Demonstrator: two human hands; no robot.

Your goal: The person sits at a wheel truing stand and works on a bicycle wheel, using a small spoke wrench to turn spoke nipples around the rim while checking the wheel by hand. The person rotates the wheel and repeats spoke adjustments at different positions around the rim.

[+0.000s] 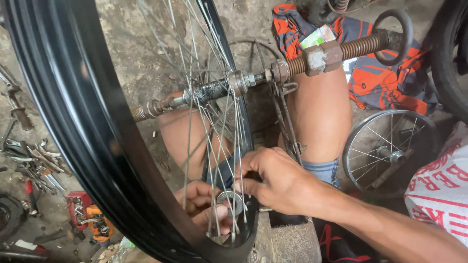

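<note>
A black bicycle rim (83,122) with thin steel spokes (214,122) fills the left and centre, mounted on a threaded axle (214,90) in a truing stand. My right hand (275,178) reaches in from the right and pinches a small round metal spoke tool (230,200) at the bottom of the rim. My left hand (202,204) sits behind the spokes and steadies the same spot from the other side. Fingers of both hands are closed around the spokes there.
A rusty threaded rod with a big nut (324,56) and a ring handle (392,36) runs to the upper right. A small spoked wheel (387,153) lies right of my knee (319,114). Loose wrenches (34,163) lie on the ground at left. A white printed sack (441,187) sits at right.
</note>
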